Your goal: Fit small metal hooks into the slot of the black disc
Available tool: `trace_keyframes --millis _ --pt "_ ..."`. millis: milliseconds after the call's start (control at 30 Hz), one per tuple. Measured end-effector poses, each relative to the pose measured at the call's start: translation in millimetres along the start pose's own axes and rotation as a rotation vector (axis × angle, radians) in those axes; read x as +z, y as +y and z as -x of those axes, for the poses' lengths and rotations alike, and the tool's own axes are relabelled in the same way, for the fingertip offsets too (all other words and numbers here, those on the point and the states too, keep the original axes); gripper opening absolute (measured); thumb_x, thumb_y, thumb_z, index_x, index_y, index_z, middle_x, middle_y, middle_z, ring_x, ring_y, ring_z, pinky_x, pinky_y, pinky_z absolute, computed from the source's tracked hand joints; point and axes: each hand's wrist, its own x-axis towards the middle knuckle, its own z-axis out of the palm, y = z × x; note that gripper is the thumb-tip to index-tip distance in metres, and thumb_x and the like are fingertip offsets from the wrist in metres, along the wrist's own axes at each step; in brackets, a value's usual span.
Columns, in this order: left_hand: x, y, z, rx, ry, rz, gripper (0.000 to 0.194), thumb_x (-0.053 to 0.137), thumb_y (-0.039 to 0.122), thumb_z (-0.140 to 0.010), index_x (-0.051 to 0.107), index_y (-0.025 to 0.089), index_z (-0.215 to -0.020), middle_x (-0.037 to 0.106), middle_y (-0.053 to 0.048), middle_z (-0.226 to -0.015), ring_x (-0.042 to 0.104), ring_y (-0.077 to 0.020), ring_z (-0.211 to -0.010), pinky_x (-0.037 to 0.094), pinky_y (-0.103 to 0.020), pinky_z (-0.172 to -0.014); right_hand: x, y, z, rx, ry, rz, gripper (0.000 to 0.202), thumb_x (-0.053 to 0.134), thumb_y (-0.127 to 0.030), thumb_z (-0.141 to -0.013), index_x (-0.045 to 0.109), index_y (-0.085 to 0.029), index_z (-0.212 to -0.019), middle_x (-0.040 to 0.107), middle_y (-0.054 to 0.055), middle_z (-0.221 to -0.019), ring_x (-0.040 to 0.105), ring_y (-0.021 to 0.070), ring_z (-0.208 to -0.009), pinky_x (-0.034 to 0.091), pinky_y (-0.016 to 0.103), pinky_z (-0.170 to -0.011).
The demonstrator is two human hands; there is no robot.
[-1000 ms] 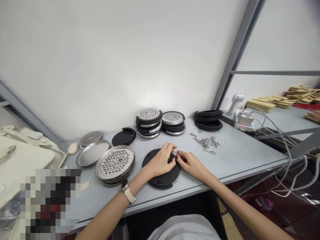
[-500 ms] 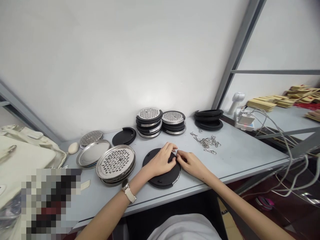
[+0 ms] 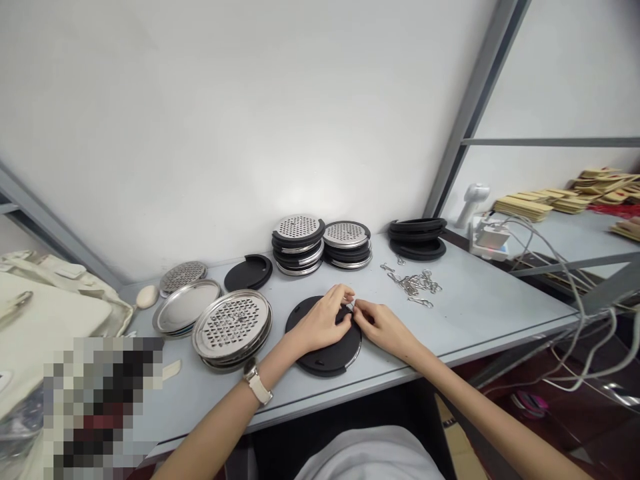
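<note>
Starting closest to the camera, there's light grey clothing (image 3: pixel 373 457) at the bottom, then the front edge of a pale grey table (image 3: pixel 470 293). The left wrist has a watch with a cream strap (image 3: pixel 260 389) on it. Just past that edge, a round, flat black disc (image 3: pixel 327 357) with a bit of silvery rim showing lies on the table. The left hand (image 3: pixel 323 323) is draped over it, fingers bent and thumb set apart; can't tell if its fingertips grip anything. The right hand (image 3: pixel 383 327) is at the disc's right side, thumb and index finger pinching a small, thin silvery metal piece (image 3: pixel 352 305), mostly hidden by fingers.

Left of the disc sits a stack of round silver grater plates (image 3: pixel 233 323), with smooth round metal plates (image 3: pixel 187 308) just behind. Over to the right is a loose pile of silvery wire clips (image 3: pixel 415 285). Further back, kinda lined up near the white wall (image 3: pixel 300 120), are a notched black round lid (image 3: pixel 245 273), two stacks of black-rimmed perforated metal discs (image 3: pixel 300 230) and some stacked black rings (image 3: pixel 417 248).
</note>
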Motion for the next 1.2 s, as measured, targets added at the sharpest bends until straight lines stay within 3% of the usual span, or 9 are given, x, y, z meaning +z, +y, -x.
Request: trace_keyframes --millis 433,600,733,1200 --pt "0.4 -2.8 -0.8 -0.026 -0.007 0.043 0.038 0.047 0.002 -0.078 0.041 0.021 -0.11 0.054 -0.005 -0.106 0.058 -0.0151 -0.092 0.048 -0.032 -0.084 -3.3 -0.5 -0.7 0.051 0.05 -0.1 0.028 0.039 -0.031 -0.087 0.033 -0.02 -0.061 0.035 -0.006 -0.054 0.034 0.0097 -0.052 0.027 0.023 -0.05" --pt "-0.1 -1.6 0.3 -0.02 0.048 -0.065 0.037 0.05 0.005 -0.076 0.042 0.022 -0.108 0.051 -0.004 -0.107 0.055 -0.0164 -0.095 0.045 -0.034 -0.089 -3.4 -1.7 -1.8 0.036 0.079 -0.115 0.028 0.037 -0.031 -0.089 0.033 -0.021 -0.063 0.035 -0.006 -0.056 0.036 0.0102 -0.053 0.028 0.023 -0.052" --pt "0.4 -1.8 0.7 -0.09 0.075 -0.098 0.044 0.054 0.008 -0.075 0.039 0.022 -0.114 0.052 -0.004 -0.106 0.056 -0.0153 -0.085 0.048 -0.034 -0.083 -3.2 -2.2 -1.8 0.019 0.075 -0.122 0.028 0.035 -0.033 -0.092 0.035 -0.021 -0.066 0.039 -0.005 -0.057 0.039 0.011 -0.054 0.031 0.023 -0.053" --pt "1.5 -0.7 1.3 -0.129 0.02 -0.028 0.047 0.056 0.014 -0.075 0.037 0.023 -0.118 0.056 -0.004 -0.107 0.06 -0.0147 -0.083 0.05 -0.032 -0.08 -2.8 -1.4 -0.8 -0.009 -0.012 -0.027 0.025 0.036 -0.028 -0.09 0.04 -0.02 -0.066 0.044 -0.005 -0.056 0.041 0.0109 -0.051 0.027 0.023 -0.052"
